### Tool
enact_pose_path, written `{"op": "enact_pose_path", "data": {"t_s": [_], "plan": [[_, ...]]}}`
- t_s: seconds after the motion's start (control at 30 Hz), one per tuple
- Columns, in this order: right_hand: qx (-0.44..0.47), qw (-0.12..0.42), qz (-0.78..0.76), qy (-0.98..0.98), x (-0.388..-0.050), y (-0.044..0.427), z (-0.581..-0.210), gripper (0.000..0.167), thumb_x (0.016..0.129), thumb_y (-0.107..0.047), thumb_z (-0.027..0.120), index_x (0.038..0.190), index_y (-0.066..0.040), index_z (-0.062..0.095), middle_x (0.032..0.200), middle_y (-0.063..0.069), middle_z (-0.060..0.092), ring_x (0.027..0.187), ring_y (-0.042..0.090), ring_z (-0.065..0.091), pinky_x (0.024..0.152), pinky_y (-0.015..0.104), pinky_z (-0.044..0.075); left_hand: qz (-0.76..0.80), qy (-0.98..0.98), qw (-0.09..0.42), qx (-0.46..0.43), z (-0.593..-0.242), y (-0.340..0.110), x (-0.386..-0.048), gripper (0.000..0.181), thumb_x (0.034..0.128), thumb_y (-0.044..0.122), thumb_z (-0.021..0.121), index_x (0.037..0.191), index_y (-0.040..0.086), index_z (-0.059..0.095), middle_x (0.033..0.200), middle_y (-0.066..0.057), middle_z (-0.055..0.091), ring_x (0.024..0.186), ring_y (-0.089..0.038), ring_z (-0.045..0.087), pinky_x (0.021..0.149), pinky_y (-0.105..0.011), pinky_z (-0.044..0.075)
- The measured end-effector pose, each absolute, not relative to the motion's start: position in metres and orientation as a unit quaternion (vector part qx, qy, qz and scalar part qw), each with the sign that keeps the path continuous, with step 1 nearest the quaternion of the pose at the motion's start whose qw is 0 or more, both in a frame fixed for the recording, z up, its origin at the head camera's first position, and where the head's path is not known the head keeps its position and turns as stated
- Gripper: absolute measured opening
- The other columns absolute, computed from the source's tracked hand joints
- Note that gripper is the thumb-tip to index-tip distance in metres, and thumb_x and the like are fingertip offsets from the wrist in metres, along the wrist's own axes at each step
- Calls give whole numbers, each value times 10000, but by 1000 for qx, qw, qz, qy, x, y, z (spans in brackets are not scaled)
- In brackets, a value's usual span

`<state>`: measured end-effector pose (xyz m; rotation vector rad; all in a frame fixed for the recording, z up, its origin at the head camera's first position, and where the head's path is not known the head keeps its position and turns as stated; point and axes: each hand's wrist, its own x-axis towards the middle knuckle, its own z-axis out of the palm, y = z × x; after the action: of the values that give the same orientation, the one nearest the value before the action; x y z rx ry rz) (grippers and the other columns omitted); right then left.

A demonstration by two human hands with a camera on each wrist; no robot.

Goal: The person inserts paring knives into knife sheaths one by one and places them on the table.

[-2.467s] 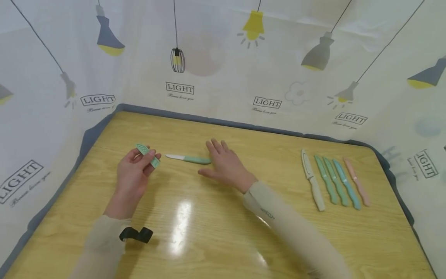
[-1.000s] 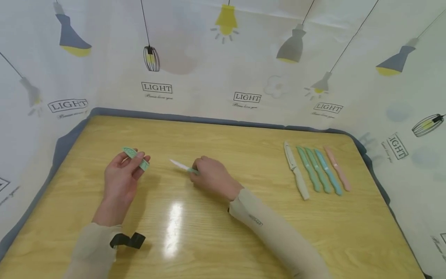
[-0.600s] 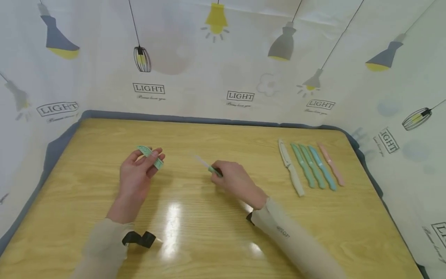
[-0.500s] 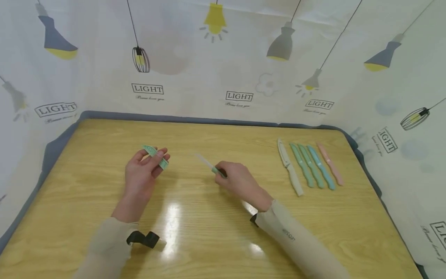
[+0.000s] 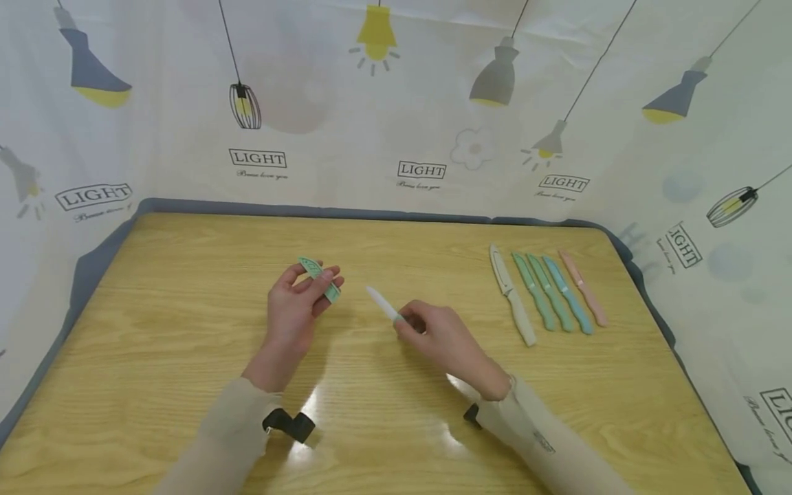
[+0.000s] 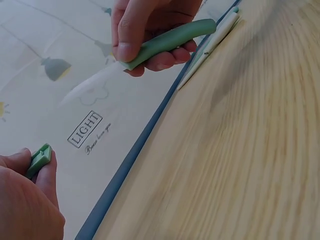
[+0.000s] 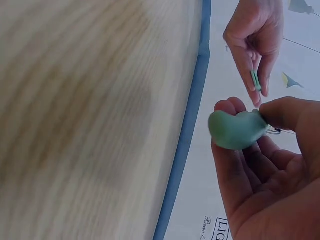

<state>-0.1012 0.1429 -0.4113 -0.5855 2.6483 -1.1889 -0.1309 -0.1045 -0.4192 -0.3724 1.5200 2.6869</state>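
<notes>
In the head view my left hand (image 5: 295, 302) pinches a green knife sheath (image 5: 314, 271) between thumb and fingers. The sheath's open end (image 6: 42, 159) shows in the left wrist view. My right hand (image 5: 442, 337) grips a small knife by its green handle (image 6: 172, 42), and the bare white blade (image 5: 381, 302) points up and left at the sheath. A short gap separates blade tip and sheath. Both hands are over the table's middle. From the right wrist view the handle's rounded butt (image 7: 235, 130) faces the camera and hides the blade.
A row of sheathed knives lies at the right of the wooden table (image 5: 185, 330): a cream knife (image 5: 513, 295), two green knives (image 5: 533, 291), a blue knife (image 5: 568, 295) and a pink knife (image 5: 584, 287). A lamp-print curtain (image 5: 346, 103) rises behind the table edge.
My right hand has come down on the knife, gripped its handle and lifted it off the table. Lately my left hand has moved right with the sheath, closer to the blade.
</notes>
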Motion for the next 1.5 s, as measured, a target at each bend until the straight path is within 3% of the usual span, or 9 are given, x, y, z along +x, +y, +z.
{"op": "enact_pose_path", "data": {"t_s": [0.27, 0.5, 0.73, 1.03, 1.5], "plan": [[-196, 117, -450, 864, -92, 143, -416, 199, 1063, -219, 617, 1059, -48, 717, 838, 15, 728, 722, 137, 654, 610, 243, 533, 865, 490, 18, -107, -421, -88, -130, 249, 986, 7, 684, 1196, -30, 556, 1026, -103, 776, 1062, -336, 736, 955, -412, 584], [-206, 126, -464, 853, -86, 143, -418, 219, 1060, -187, 616, 1058, 10, 712, 838, 36, 733, 721, 223, 680, 588, 233, 540, 865, 490, 20, -106, -422, -77, -129, 244, 989, -2, 677, 1204, -29, 563, 1072, -150, 764, 1009, -305, 755, 916, -397, 604], [-204, 129, -475, 846, -83, 145, -421, 229, 1063, -183, 608, 1069, 22, 713, 847, 73, 738, 727, 264, 690, 587, 233, 542, 864, 494, 33, -97, -421, -68, -128, 279, 990, 24, 687, 1230, -37, 559, 1194, -256, 714, 1025, -299, 752, 971, -435, 573], [-186, 138, -481, 845, -82, 144, -422, 230, 1062, -185, 609, 1069, 18, 717, 829, 30, 734, 736, 261, 696, 610, 238, 551, 865, 492, 33, -92, -421, -63, -127, 251, 993, 15, 680, 1212, -34, 567, 1168, -249, 724, 1048, -346, 738, 963, -458, 573], [-175, 152, -508, 830, -82, 143, -423, 260, 1063, -200, 610, 1084, 42, 704, 819, 18, 724, 737, 282, 708, 620, 261, 576, 865, 493, 28, -90, -420, -58, -124, 201, 995, 1, 669, 1175, -21, 583, 1110, -196, 753, 964, -276, 767, 918, -419, 600]]}}
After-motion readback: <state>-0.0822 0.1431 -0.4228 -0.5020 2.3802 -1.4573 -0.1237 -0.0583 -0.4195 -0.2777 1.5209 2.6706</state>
